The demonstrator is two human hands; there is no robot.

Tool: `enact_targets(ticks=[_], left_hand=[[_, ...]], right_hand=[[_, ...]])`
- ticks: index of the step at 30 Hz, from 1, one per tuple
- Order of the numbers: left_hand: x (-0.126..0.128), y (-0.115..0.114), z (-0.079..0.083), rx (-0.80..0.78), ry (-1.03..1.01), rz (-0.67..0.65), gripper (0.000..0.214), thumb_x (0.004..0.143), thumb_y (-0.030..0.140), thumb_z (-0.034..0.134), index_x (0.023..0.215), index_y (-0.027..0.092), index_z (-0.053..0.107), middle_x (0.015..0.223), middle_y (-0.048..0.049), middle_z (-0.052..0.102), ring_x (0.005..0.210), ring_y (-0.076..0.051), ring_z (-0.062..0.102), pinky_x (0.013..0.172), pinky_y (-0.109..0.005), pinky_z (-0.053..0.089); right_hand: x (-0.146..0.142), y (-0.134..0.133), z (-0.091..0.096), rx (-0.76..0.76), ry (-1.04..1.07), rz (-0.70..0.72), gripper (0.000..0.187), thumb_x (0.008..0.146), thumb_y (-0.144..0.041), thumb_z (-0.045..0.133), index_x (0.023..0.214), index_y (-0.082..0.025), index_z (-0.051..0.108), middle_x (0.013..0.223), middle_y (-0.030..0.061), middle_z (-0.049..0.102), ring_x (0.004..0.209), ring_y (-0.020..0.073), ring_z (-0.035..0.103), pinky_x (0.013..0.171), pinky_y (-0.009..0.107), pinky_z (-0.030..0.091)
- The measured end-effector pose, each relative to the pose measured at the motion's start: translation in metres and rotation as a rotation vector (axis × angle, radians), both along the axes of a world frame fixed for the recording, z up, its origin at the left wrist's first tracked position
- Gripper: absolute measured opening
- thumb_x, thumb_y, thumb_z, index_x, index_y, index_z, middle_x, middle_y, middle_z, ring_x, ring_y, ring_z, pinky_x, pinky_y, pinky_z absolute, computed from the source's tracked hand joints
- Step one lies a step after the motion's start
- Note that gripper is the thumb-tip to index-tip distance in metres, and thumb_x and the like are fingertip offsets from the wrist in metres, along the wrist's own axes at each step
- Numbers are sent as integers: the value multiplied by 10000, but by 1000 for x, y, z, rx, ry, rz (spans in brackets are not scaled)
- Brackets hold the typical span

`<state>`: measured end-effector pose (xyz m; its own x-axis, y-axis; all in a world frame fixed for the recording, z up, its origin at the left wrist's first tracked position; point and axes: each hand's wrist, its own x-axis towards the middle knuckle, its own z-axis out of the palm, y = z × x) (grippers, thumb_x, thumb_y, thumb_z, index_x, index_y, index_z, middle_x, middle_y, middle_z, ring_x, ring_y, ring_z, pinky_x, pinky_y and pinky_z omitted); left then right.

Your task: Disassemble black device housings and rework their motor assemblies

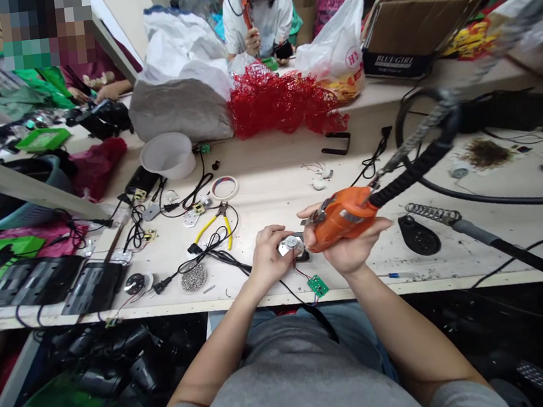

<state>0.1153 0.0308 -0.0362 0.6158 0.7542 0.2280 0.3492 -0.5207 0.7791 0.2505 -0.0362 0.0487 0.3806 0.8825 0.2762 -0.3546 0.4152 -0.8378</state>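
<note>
While my right hand wraps its fingers around the orange power tool, my left hand pinches a small round silvery part between thumb and fingertips, just above the near edge of the workbench. The tool's nose points left and sits right at the silvery part, touching it or very nearly so; I cannot tell which. A thick black ribbed cable runs from the back of the tool up and to the right. Thin red wires hang from the part down to a small green circuit board, which lies at the bench's front edge just below my hands. To the right of my right hand a black oval stand with a coiled spring holder rests on the bench. Left of my left hand lie yellow-handled pliers among black wires, and nearer the front edge a round pile of small metal bits. Farther back sit a roll of tape, a white plastic bowl and a heap of red mesh. Across the bench another person in a white shirt holds something up with one hand
</note>
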Motion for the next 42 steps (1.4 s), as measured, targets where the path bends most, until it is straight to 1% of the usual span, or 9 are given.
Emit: enact_targets(ticks=[7,13,15,18,21,24,32,37,42], left_hand=[[-4,6,13,89,126,-145,185,811,205,718,992,236,706,1029,-56,673,975,-248,557,901,-394,436],[-5,13,27,-1,-28,-62,203,819,268,705,1021,245,700,1024,-48,697,1014,-240,586,933,-390,431],[-7,16,28,-153,-164,56,237,779,295,733,1008,238,706,1022,-50,699,998,-235,593,933,-392,444],[-14,16,24,-616,-461,185,332,739,333,744,1043,218,677,1005,-58,702,913,-211,628,857,-373,490],[-25,9,18,-1066,-736,134,399,700,289,752,1076,210,645,1092,-86,709,990,-228,655,874,-385,514],[-33,0,11,-1291,-837,75,439,649,173,760,1073,192,649,1165,-112,701,1140,-261,629,965,-402,501],[-34,-12,7,-1353,-837,62,358,677,68,736,1019,164,689,1115,-95,722,1001,-204,672,869,-307,543],[-33,-13,6,-1375,-817,93,364,682,42,706,1027,158,696,1122,-97,708,1027,-204,663,931,-314,532],[-33,-12,4,-1375,-803,162,386,664,4,665,1005,180,713,1070,-62,702,1006,-196,659,956,-332,538]], right_hand=[[-2,2,-11,-19,25,-6,875,574,-997,481,816,-188,710,514,12,591,373,158,495,314,290,403],[-7,7,-9,-60,-2,-30,870,563,-1008,464,776,-193,683,481,0,563,362,156,485,348,303,408],[-7,8,-8,-56,-13,-55,862,581,-1002,460,789,-195,682,513,3,575,359,145,475,345,295,399],[-6,6,-8,-45,-16,-65,892,619,-1003,407,835,-188,698,525,9,574,354,139,457,325,280,367],[-2,0,-6,-62,4,-116,898,637,-1004,365,826,-195,705,506,5,550,358,151,465,323,280,360],[6,-4,-4,-83,17,-228,908,622,-1018,330,803,-205,691,539,13,563,375,158,481,341,296,388],[52,3,-18,-78,-160,-559,791,699,-962,329,854,-244,624,725,52,612,436,160,514,372,307,392],[68,7,-18,-96,-119,-795,725,756,-907,316,832,-243,597,756,43,624,395,149,485,360,321,389],[75,4,-16,-120,-166,-851,691,795,-874,315,840,-254,617,710,20,634,395,155,504,362,316,399]])
